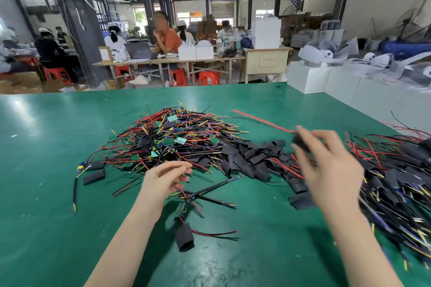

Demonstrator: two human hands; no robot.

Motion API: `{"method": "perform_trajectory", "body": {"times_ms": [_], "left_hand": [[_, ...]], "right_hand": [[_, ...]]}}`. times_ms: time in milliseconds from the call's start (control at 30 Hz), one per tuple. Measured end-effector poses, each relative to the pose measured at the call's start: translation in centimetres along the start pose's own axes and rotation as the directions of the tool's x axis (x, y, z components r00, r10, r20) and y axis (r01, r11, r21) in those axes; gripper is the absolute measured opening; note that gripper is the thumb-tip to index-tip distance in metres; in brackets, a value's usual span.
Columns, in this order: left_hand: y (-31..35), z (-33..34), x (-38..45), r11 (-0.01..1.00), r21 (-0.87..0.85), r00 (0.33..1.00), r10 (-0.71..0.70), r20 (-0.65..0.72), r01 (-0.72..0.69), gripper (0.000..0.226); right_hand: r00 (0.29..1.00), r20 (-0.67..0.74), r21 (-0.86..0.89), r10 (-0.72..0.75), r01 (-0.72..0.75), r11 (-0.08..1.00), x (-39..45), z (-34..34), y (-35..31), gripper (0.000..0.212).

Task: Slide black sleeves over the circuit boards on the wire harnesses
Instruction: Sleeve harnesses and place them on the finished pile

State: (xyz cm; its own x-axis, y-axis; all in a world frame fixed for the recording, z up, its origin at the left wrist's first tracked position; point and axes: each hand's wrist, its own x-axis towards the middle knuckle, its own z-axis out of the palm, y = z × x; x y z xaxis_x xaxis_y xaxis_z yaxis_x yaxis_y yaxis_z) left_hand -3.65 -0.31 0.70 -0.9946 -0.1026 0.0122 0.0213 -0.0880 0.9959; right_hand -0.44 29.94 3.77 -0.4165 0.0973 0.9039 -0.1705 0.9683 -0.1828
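The right hand [326, 163] is raised above the right half of the desk [46, 147], motion-blurred, with thumb and fingers pinching a black sleeve [300, 142]. A red wire [261, 120] runs from that sleeve toward the far edge of the desk. The left hand [165, 178] hangs above the middle of the desk, fingers loosely curled; whether they pinch anything cannot be determined. Just below it, a wire harness [210, 190] lies on the desk with its small green circuit board [180, 208] bare. Nearer the front edge, a second black sleeve [184, 237] lies with red and black leads [214, 233] trailing out to the right.

Beyond the left hand, toward the centre of the desk, sits a tangled pile of unsleeved harnesses [172, 137] with green boards showing among red, black, yellow and purple wires. Touching its right side is a heap of loose black sleeves [251, 156]. Two more sleeves [94, 171] lie at the left foot of the pile. Along the right edge of the desk lies a stack of sleeved harnesses [396, 184].

White boxes [326, 79] stand beside the far right corner. Beyond the far edge, people sit at work tables [163, 60] with red stools [208, 78].
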Motion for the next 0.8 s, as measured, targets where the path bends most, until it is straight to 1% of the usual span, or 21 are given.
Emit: {"method": "perform_trajectory", "body": {"times_ms": [67, 133, 167, 200, 233, 267, 333, 367, 400, 433, 467, 500, 567, 633, 667, 700, 800], "left_hand": [[-0.1, -0.7, 0.5, 0.997, 0.068, 0.994, 0.051, -0.094, -0.045, 0.018], [-0.2, -1.2, 0.9, 0.985, 0.138, 0.976, 0.124, -0.179, -0.1, 0.019], [-0.3, -1.4, 1.0, 0.974, 0.188, 0.963, 0.168, -0.212, -0.129, 0.019], [-0.4, -1.7, 1.2, 0.955, 0.254, 0.948, 0.217, -0.234, -0.156, 0.018], [-0.6, -1.9, 1.3, 0.927, 0.331, 0.933, 0.264, -0.244, -0.176, 0.018], [-0.8, -2.1, 1.4, 0.892, 0.41, 0.92, 0.308, -0.244, -0.19, 0.018], [-1.2, -2.4, 1.7, 0.799, 0.571, 0.897, 0.377, -0.232, -0.188, 0.02], [-1.4, -2.6, 1.9, 0.728, 0.666, 0.891, 0.4, -0.217, -0.165, 0.023], [-1.8, -2.9, 2.1, 0.637, 0.76, 0.892, 0.41, -0.19, -0.13, 0.027], [-2.2, -3.2, 2.3, 0.546, 0.833, 0.904, 0.396, -0.159, -0.092, 0.033], [-2.6, -3.5, 2.5, 0.481, 0.874, 0.923, 0.361, -0.134, -0.061, 0.038], [-2.9, -3.8, 2.7, 0.452, 0.891, 0.943, 0.312, -0.118, -0.038, 0.041], [-3.3, -4.1, 2.8, 0.456, 0.89, 0.97, 0.223, -0.097, -0.016, 0.038], [-3.5, -4.4, 3.0, 0.46, 0.887, 0.973, 0.214, -0.084, -0.025, 0.022], [-3.4, -4.5, 3.1, 0.456, 0.889, 0.972, 0.222, -0.084, -0.027, 0.015], [-3.4, -4.5, 3.2, 0.455, 0.89, 0.97, 0.226, -0.089, -0.024, 0.011], [-3.7, -4.3, 3.4, 0.503, 0.863, 0.959, 0.261, -0.113, -0.035, 0.007]], "right_hand": [[0.985, -0.016, -0.119, 0.171, -0.172, 0.978, -0.1, 0.2, 2.8, 0.033], [0.932, 0.055, -0.255, 0.359, -0.334, 0.907, -0.8, 0.6, 4.8, 0.046], [0.895, 0.106, -0.307, 0.433, -0.385, 0.87, -1.2, 0.8, 5.2, 0.055], [0.869, 0.149, -0.337, 0.471, -0.403, 0.851, -1.4, 1.0, 5.1, 0.061], [0.861, 0.184, -0.348, 0.474, -0.394, 0.851, -1.6, 1.3, 4.7, 0.063], [0.867, 0.217, -0.344, 0.448, -0.361, 0.867, -1.8, 1.6, 4.1, 0.061], [0.899, 0.283, -0.299, 0.335, -0.25, 0.921, -2.1, 2.4, 2.4, 0.049], [0.905, 0.331, -0.255, 0.268, -0.187, 0.949, -2.3, 2.9, 1.5, 0.043], [0.895, 0.4, -0.196, 0.197, -0.126, 0.972, -2.6, 3.4, 0.7, 0.039], [0.865, 0.487, -0.128, 0.118, -0.063, 0.99, -3.0, 3.9, 0.0, 0.038], [0.814, 0.58, -0.064, 0.038, -0.001, 0.998, -3.5, 4.5, -0.6, 0.042], [0.752, 0.659, -0.017, -0.029, 0.053, 0.998, -4.0, 5.1, -0.9, 0.047], [0.644, 0.76, 0.016, -0.088, 0.117, 0.993, -4.8, 6.3, -1.1, 0.053], [0.578, 0.812, 0.022, -0.083, 0.112, 0.993, -5.1, 6.9, -1.2, 0.05], [0.568, 0.819, 0.032, -0.083, 0.099, 0.995, -5.2, 7.0, -1.2, 0.047], [0.574, 0.813, 0.052, -0.092, 0.086, 0.995, -5.2, 7.0, -1.1, 0.044], [0.625, 0.767, 0.136, -0.147, 0.065, 0.989, -5.0, 6.7, -0.9, 0.041]]}}
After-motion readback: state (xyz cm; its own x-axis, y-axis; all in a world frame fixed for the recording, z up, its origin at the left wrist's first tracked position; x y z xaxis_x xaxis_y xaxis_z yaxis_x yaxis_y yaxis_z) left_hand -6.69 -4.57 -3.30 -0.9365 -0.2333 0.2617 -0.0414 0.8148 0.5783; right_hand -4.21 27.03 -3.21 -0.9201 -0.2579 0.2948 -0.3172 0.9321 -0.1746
